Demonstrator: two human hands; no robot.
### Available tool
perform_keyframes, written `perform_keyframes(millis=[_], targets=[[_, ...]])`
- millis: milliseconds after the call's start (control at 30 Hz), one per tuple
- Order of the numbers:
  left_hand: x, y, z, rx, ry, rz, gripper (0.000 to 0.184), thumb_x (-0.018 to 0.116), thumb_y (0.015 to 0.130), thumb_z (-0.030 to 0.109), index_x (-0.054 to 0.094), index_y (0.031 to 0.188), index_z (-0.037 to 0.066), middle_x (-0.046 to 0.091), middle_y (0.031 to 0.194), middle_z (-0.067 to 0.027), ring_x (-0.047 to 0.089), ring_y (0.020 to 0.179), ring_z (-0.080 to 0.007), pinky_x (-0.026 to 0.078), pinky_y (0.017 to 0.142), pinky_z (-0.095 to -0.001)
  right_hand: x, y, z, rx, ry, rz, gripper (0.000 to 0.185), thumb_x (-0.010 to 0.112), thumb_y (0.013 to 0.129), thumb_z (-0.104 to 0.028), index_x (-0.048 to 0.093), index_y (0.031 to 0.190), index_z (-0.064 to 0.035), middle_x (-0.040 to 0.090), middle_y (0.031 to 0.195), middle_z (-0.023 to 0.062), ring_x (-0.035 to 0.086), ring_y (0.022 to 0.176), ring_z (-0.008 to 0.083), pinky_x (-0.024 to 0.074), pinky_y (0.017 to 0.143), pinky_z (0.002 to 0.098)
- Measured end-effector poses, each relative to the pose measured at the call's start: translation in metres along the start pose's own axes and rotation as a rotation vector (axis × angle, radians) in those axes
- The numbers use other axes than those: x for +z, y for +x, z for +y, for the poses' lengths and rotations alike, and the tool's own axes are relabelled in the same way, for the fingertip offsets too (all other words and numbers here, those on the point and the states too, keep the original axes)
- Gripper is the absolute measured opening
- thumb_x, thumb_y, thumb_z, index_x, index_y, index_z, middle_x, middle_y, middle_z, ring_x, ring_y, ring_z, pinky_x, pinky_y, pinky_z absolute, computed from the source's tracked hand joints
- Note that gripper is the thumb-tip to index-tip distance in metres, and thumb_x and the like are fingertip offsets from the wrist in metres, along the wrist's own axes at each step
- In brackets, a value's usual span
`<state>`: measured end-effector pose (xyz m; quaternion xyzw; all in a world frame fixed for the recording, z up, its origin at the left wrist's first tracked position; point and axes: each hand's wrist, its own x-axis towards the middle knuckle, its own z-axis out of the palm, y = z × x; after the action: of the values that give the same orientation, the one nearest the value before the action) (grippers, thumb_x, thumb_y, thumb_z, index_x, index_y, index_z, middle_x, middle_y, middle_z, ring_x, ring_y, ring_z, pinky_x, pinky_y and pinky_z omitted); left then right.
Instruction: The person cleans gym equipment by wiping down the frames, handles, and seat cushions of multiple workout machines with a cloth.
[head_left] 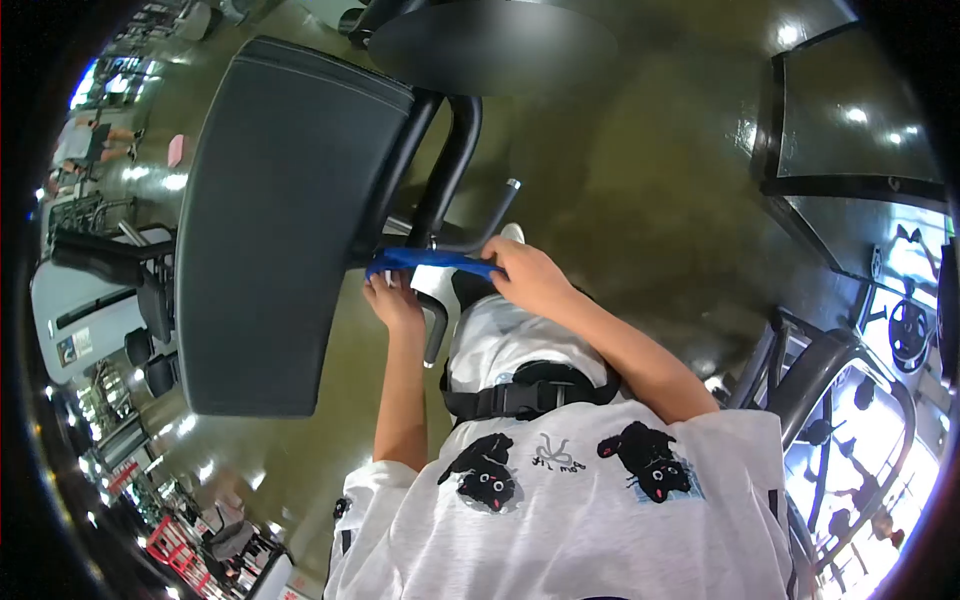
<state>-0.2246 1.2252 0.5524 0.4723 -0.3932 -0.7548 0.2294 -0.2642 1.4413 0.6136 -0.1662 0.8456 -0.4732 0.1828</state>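
Observation:
A blue cloth [430, 259] stretches between my two hands, in front of the black metal frame of a padded gym machine. My right hand [532, 275] pinches the cloth's right end. At its other end, my left hand [397, 300] has its fingers closed on the fabric, near the edge of the large dark pad [275, 230]. Beside the cloth are a bent bar with a silver tip [497, 212] and a lower black handle [435, 330]. Whether the cloth touches the frame behind it I cannot tell.
The large pad fills the left, with another seated machine [150, 290] behind it. A curved machine frame [830, 370] stands at the right, near tall mirrors [850, 110]. A person [95, 140] is far off at the upper left, by a pink block [176, 150] on the floor.

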Motion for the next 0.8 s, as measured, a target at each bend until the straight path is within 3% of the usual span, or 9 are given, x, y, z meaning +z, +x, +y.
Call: perform_keyframes(millis=[67, 233, 333, 367, 400, 500, 567, 700, 800], targets=[[0.014, 0.030, 0.000, 0.001, 0.152, 0.046, 0.022, 0.042, 0.095, 0.019, 0.040, 0.110, 0.002, 0.050, 0.100, -0.0091, 0.051, 0.090, -0.0159, 0.047, 0.085, -0.0333, 0.006, 0.027, -0.002, 0.024, 0.052, -0.032, 0.027, 0.059, 0.077, -0.007, 0.050, 0.102, -0.0049, 0.060, 0.083, 0.0156, 0.060, 0.079, 0.0330, 0.0473, 0.071, 0.0400], [0.033, 0.076, -0.034, 0.539, 0.891, -0.026, 0.059, 0.040, 0.095, 0.036, 0.032, 0.127, -0.013, 0.033, 0.135, -0.0310, 0.033, 0.122, -0.0451, 0.027, 0.101, -0.0479, 0.013, 0.082, 0.011, 0.039, 0.118, -0.121, 0.028, 0.058, 0.071, 0.000, 0.050, 0.097, -0.0027, 0.059, 0.085, 0.0159, 0.058, 0.083, 0.0343, 0.0458, 0.071, 0.0424], [0.034, 0.082, -0.046, 0.346, 1.309, 0.093, 0.055, 0.036, 0.096, 0.037, 0.043, 0.118, -0.013, 0.038, 0.130, -0.0316, 0.036, 0.119, -0.0457, 0.028, 0.101, -0.0464, 0.024, 0.106, 0.023, 0.099, 0.105, -0.167, 0.028, 0.059, 0.071, 0.001, 0.052, 0.097, -0.0035, 0.060, 0.085, 0.0147, 0.060, 0.082, 0.0310, 0.0478, 0.071, 0.0383], [0.004, 0.135, -0.078, 0.778, 1.481, 0.075, 0.052, 0.035, 0.096, 0.036, 0.050, 0.113, -0.010, 0.046, 0.123, -0.0313, 0.043, 0.112, -0.0455, 0.033, 0.096, -0.0471, 0.027, 0.114, 0.026, 0.103, 0.102, -0.158, 0.028, 0.059, 0.071, 0.001, 0.052, 0.097, -0.0035, 0.060, 0.085, 0.0147, 0.060, 0.082, 0.0310, 0.0478, 0.071, 0.0383], [0.064, 0.081, -0.015, 0.340, 1.485, -0.090, 0.064, 0.030, 0.095, 0.047, 0.035, 0.131, -0.006, 0.036, 0.138, -0.0233, 0.033, 0.126, -0.0371, 0.021, 0.107, -0.0448, 0.030, 0.119, 0.029, 0.073, 0.092, -0.170, 0.027, 0.059, 0.071, 0.002, 0.053, 0.097, -0.0033, 0.060, 0.085, 0.0151, 0.060, 0.083, 0.0311, 0.0477, 0.072, 0.0386], [0.058, 0.115, -0.033, 0.441, 1.641, -0.118, 0.054, 0.033, 0.095, 0.043, 0.047, 0.121, -0.002, 0.050, 0.124, -0.0223, 0.046, 0.115, -0.0361, 0.033, 0.098, -0.0445, 0.030, 0.128, 0.032, 0.086, 0.122, -0.175, 0.028, 0.058, 0.070, 0.003, 0.053, 0.097, -0.0033, 0.060, 0.087, 0.0158, 0.060, 0.084, 0.0315, 0.0474, 0.073, 0.0392], [0.038, 0.156, -0.062, 0.539, 1.902, -0.234, 0.028, 0.047, 0.091, 0.022, 0.056, 0.106, 0.000, 0.059, 0.106, -0.0202, 0.055, 0.097, -0.0377, 0.044, 0.082, -0.0438, 0.029, 0.131, 0.035, 0.127, 0.153, -0.138, 0.029, 0.059, 0.071, 0.002, 0.054, 0.099, -0.0039, 0.060, 0.087, 0.0159, 0.060, 0.082, 0.0304, 0.0479, 0.072, 0.0385], [0.112, 0.114, -0.034, 0.930, 1.730, -0.277, 0.021, 0.050, 0.089, 0.017, 0.059, 0.101, 0.001, 0.061, 0.094, -0.0219, 0.059, 0.089, -0.0360, 0.046, 0.077, -0.0424, 0.016, 0.133, 0.040, 0.236, 0.297, 0.026, 0.023, 0.057, 0.069, 0.002, 0.055, 0.091, -0.0018, 0.061, 0.088, 0.0168, 0.061, 0.083, 0.0336, 0.0478, 0.072, 0.0397], [0.151, 0.127, -0.041, 0.920, 1.812, -0.280, 0.023, 0.046, 0.092, 0.020, 0.053, 0.104, 0.002, 0.062, 0.095, -0.0193, 0.061, 0.084, -0.0356, 0.047, 0.070, -0.0451, 0.012, 0.129, 0.051, 0.148, 0.338, 0.203, 0.022, 0.058, 0.074, 0.001, 0.055, 0.096, -0.0046, 0.060, 0.084, 0.0134, 0.061, 0.071, 0.0250, 0.0488, 0.064, 0.0341]])
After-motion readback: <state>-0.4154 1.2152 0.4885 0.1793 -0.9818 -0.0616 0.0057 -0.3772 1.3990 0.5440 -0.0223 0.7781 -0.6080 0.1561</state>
